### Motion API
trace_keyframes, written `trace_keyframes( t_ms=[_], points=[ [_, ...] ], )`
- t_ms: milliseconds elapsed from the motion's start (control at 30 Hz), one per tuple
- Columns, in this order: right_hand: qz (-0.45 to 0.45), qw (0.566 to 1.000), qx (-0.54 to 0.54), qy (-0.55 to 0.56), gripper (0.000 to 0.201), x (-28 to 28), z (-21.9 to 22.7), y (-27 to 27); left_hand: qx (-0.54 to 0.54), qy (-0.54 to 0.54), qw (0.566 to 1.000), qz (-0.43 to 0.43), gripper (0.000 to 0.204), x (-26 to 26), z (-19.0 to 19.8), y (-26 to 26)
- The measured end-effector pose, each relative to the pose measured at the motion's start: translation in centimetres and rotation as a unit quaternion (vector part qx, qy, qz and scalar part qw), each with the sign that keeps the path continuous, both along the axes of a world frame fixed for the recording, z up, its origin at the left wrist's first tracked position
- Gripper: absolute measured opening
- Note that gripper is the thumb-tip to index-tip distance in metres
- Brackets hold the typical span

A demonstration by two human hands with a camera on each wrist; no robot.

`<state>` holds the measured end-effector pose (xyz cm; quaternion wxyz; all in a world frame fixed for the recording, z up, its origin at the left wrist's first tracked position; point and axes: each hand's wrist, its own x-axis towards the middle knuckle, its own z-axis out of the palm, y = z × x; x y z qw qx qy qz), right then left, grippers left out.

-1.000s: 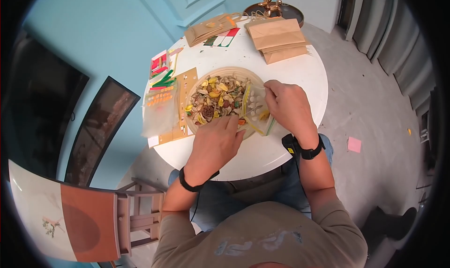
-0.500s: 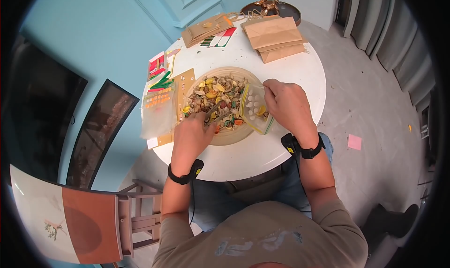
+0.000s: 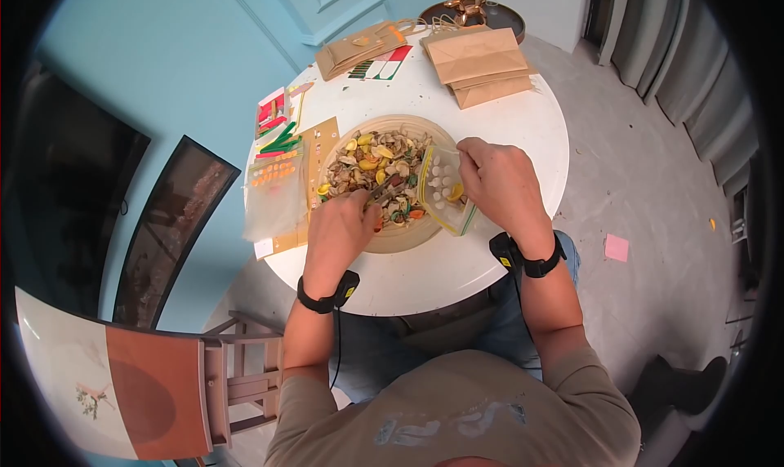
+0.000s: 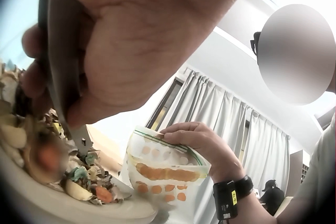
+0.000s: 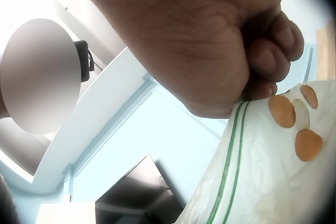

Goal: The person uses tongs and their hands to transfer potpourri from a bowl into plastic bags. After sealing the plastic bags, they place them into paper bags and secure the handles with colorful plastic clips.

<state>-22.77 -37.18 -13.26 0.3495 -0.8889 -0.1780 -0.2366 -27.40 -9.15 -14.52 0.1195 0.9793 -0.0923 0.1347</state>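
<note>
In the head view my left hand (image 3: 337,232) grips metal tongs (image 4: 62,50), their tips down among dried potpourri (image 3: 367,150) of brown, yellow and orange pieces. The potpourri fills a round pale plate (image 3: 408,242). My right hand (image 3: 502,185) pinches the top edge of a clear zip bag (image 3: 445,210) at the plate's right side. White and orange dots mark the bag, and its green zip line shows in the right wrist view. A yellow piece shows through the bag in the head view.
Folded kraft paper bags (image 3: 478,59) lie at the back of the round white table (image 3: 539,153). On the left are a brown card (image 3: 325,136), another dotted clear bag (image 3: 273,202) and green and red strips (image 3: 282,140). A stool (image 3: 245,377) stands at lower left.
My left hand with the tongs has moved left, from beside the bag to over the plate's left part, dipping the tips into the potpourri. The right hand keeps the bag almost in place.
</note>
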Motion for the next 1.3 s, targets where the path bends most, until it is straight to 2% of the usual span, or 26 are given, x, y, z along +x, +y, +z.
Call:
trace_keyframes(
  t_ms=[167,300,467,567,667,867,1000,1167,1300],
  points=[
    [0.000,1.000,0.005,-0.002,0.015,0.1,-0.1,0.0,0.001,-0.004,1.000,0.017,0.020,-0.6,1.3,0.4],
    [0.003,1.000,0.014,0.002,0.015,0.2,-0.2,0.0,-0.013,-0.050,0.999,0.017,0.021,-1.9,3.3,0.3],
    [0.000,1.000,0.016,0.012,0.016,0.3,-0.2,0.1,-0.038,-0.056,0.997,-0.025,0.024,-3.8,5.7,-2.1],
    [-0.005,1.000,0.020,0.010,0.017,0.1,0.0,0.0,0.002,-0.032,0.995,-0.096,0.028,-3.8,5.4,-4.4],
    [-0.017,1.000,0.021,0.008,0.017,-0.1,0.3,-0.3,0.031,-0.007,0.992,-0.120,0.032,-3.4,4.9,-5.4],
    [-0.048,0.999,0.013,-0.010,0.019,0.1,0.5,-1.6,-0.014,-0.037,0.998,-0.040,0.033,-3.3,5.0,-2.6],
    [-0.081,0.997,0.013,-0.005,0.019,-0.3,1.3,-2.3,0.023,-0.002,1.000,-0.007,0.034,-0.9,3.3,-1.3],
    [-0.094,0.995,0.026,-0.015,0.019,-0.4,1.7,-2.7,0.019,-0.001,0.999,-0.026,0.032,1.9,0.2,-1.9],
    [-0.084,0.996,0.029,-0.019,0.019,-0.3,1.5,-2.5,0.037,-0.006,0.999,-0.025,0.031,2.6,-0.3,-2.8]
  ],
)
